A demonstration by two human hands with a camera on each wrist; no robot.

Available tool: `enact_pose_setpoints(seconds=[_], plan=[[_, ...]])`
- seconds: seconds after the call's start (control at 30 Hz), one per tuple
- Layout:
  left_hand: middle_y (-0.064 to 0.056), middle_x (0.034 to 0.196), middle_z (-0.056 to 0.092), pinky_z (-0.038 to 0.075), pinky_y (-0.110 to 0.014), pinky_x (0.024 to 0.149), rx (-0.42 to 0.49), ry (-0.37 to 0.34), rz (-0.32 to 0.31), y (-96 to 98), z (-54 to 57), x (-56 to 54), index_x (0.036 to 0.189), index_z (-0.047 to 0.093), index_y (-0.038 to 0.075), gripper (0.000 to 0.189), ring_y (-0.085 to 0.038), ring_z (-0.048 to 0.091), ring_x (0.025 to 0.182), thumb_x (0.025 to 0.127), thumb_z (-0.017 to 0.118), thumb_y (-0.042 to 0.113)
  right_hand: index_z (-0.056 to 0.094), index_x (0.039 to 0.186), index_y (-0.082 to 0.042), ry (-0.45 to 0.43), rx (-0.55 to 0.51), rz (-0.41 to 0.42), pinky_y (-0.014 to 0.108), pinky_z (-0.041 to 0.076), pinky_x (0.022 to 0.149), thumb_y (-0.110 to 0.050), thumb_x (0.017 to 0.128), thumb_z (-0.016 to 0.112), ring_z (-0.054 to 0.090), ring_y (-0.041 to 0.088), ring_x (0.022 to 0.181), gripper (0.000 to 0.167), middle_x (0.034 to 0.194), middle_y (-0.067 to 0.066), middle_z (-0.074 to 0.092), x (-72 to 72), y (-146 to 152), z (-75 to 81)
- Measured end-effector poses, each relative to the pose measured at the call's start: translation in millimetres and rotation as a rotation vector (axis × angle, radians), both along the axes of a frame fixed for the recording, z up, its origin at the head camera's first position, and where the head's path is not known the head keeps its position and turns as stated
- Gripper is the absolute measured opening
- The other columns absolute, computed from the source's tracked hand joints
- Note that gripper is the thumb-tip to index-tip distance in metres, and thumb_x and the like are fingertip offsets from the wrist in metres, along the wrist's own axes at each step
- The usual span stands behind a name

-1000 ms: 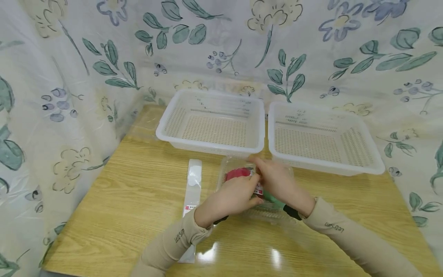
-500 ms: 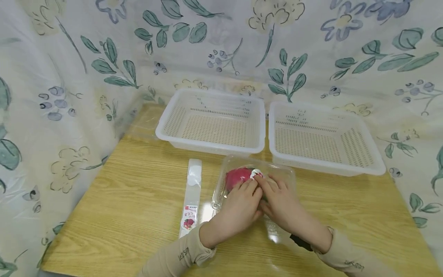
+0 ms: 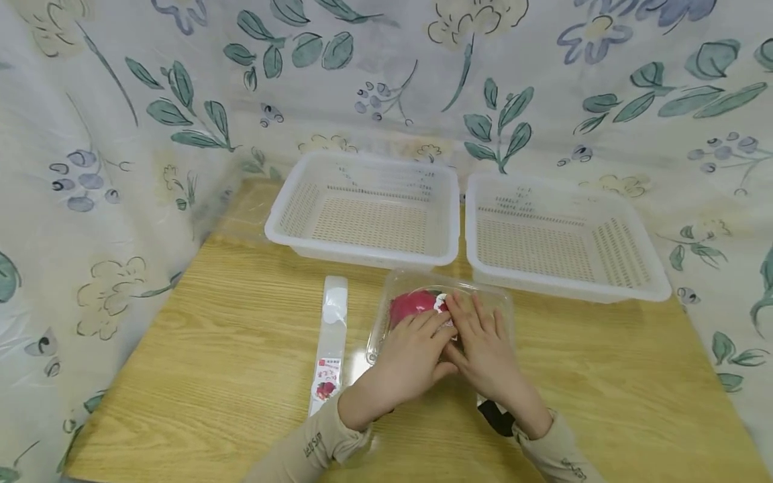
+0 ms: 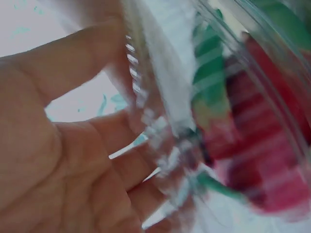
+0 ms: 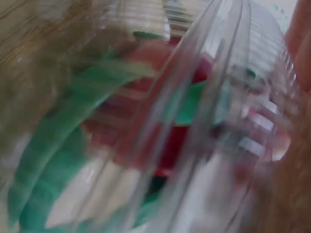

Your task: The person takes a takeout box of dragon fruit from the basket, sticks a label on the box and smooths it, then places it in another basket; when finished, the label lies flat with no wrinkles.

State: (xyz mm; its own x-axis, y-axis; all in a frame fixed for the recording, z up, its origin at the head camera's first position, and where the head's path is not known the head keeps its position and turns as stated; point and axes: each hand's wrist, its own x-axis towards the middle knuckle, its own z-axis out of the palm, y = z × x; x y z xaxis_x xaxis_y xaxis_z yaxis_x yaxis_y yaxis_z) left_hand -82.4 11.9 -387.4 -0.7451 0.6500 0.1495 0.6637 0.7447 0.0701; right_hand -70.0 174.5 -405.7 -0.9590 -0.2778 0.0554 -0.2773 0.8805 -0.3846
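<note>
A clear plastic clamshell box (image 3: 395,282) sits on the table in front of the baskets. Inside it is a pink dragon fruit (image 3: 412,307), whose green scales show through the plastic in the blurred left wrist view. A round white sticker (image 3: 441,303) lies on the lid, partly covered by fingers. My left hand (image 3: 413,352) rests on the lid, fingers extended at the sticker's lower edge. Beside it, my right hand (image 3: 486,342) lies over the lid's right part with straight, slightly spread fingers, its fingertips right at the sticker. The right wrist view shows the box wall close up.
A white strip (image 3: 332,329) with a dragon fruit label lies left of the box. Two white perforated baskets, a left one (image 3: 362,256) and a right one (image 3: 568,290), stand behind. A clear plastic container (image 3: 244,208) sits at the back left, near a floral curtain (image 3: 392,60).
A second ago the hands were together over the box, fingers bent at the label. They have since flattened onto the lid around the sticker, and the right fingers have straightened and spread.
</note>
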Motion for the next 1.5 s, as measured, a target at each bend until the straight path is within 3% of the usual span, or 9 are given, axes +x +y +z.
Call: enact_pose_setpoints(seconds=[0.13, 0.27, 0.4, 0.53, 0.67, 0.83, 0.97, 1.2, 1.5], plan=[[-0.001, 0.148, 0.048, 0.041, -0.044, 0.11, 0.016, -0.068, 0.09, -5.6, -0.5, -8.3, 0.14, 0.05, 0.018, 0.073, -0.027, 0.046, 0.135, 0.085, 0.052, 0.065, 0.025, 0.154, -0.012, 0.012, 0.006, 0.004, 0.068, 0.007, 0.116, -0.033, 0.096, 0.055, 0.011, 0.043, 0.148, 0.068, 0.161, 0.01, 0.023, -0.5, 2.5, -0.6], [0.004, 0.157, 0.035, 0.026, -0.059, 0.116, 0.009, -0.167, 0.174, -8.1, -6.3, -14.8, 0.148, 0.04, 0.029, 0.072, -0.036, 0.024, 0.147, 0.088, 0.042, 0.069, 0.029, 0.153, -0.017, 0.019, 0.052, -0.065, 0.069, 0.009, 0.115, -0.037, 0.096, 0.055, 0.01, 0.046, 0.148, 0.066, 0.161, 0.012, 0.023, 1.1, 6.5, -4.2], [0.003, 0.16, 0.03, 0.018, -0.068, 0.114, 0.113, -0.229, 0.178, -14.6, -16.1, -21.3, 0.148, 0.039, 0.031, 0.069, -0.037, 0.009, 0.151, 0.089, 0.046, 0.067, 0.033, 0.152, -0.017, 0.011, 0.019, -0.167, 0.073, 0.011, 0.112, -0.046, 0.094, 0.055, 0.007, 0.048, 0.147, 0.069, 0.16, 0.016, 0.022, 3.6, 16.9, -9.4], [-0.005, 0.159, 0.031, 0.02, -0.07, 0.113, 0.28, -0.252, 0.136, -28.1, -26.6, -29.8, 0.145, 0.044, 0.026, 0.067, -0.039, 0.01, 0.15, 0.088, 0.058, 0.059, 0.03, 0.152, -0.008, -0.013, -0.189, -0.219, 0.077, 0.011, 0.109, -0.038, 0.094, 0.059, 0.005, 0.052, 0.145, 0.071, 0.161, 0.019, 0.017, 6.7, 30.7, -15.7], [-0.011, 0.16, 0.028, 0.019, -0.071, 0.112, 0.496, -0.326, 0.116, -41.4, -38.6, -36.4, 0.144, 0.045, 0.02, 0.068, -0.04, 0.012, 0.149, 0.086, 0.067, 0.048, 0.017, 0.156, -0.011, -0.049, -0.414, -0.229, 0.078, 0.012, 0.107, -0.026, 0.094, 0.061, 0.008, 0.052, 0.145, 0.077, 0.163, 0.017, 0.009, 10.0, 39.7, -22.5], [-0.015, 0.162, 0.018, 0.018, -0.069, 0.114, 0.711, -0.359, 0.06, -49.0, -52.2, -36.9, 0.146, 0.038, 0.01, 0.073, -0.039, 0.013, 0.15, 0.085, 0.068, 0.037, 0.007, 0.157, -0.023, -0.06, -0.58, -0.242, 0.081, 0.016, 0.102, -0.018, 0.094, 0.059, 0.011, 0.054, 0.144, 0.082, 0.164, 0.013, 0.001, 13.5, 46.8, -32.1], [-0.017, 0.162, 0.016, 0.013, -0.071, 0.113, 0.835, -0.367, 0.026, -50.3, -59.8, -35.0, 0.146, 0.037, 0.006, 0.072, -0.044, 0.01, 0.148, 0.085, 0.065, 0.034, 0.006, 0.157, -0.023, -0.071, -0.742, -0.212, 0.083, 0.01, 0.101, -0.009, 0.094, 0.054, 0.003, 0.055, 0.144, 0.081, 0.164, 0.016, -0.003, 15.7, 52.5, -39.8], [-0.016, 0.164, 0.004, 0.013, -0.076, 0.108, 0.967, -0.543, 0.053, -51.5, -64.9, -30.2, 0.151, 0.025, 0.009, 0.083, -0.046, 0.007, 0.148, 0.086, 0.065, 0.042, 0.003, 0.157, -0.013, -0.075, -0.964, -0.19, 0.079, 0.001, 0.106, 0.0, 0.094, 0.046, -0.006, 0.048, 0.145, 0.077, 0.162, 0.02, -0.005, 19.2, 53.0, -49.2], [-0.019, 0.163, 0.007, 0.015, -0.07, 0.112, 1.018, -0.591, 0.085, -47.5, -58.1, -33.6, 0.148, 0.029, 0.005, 0.08, -0.046, 0.01, 0.148, 0.082, 0.069, 0.025, 0.003, 0.157, -0.014, -0.095, -1.073, -0.244, 0.074, -0.003, 0.111, 0.002, 0.094, 0.044, -0.01, 0.043, 0.147, 0.077, 0.163, 0.018, -0.006, 20.9, 46.1, -44.6]])
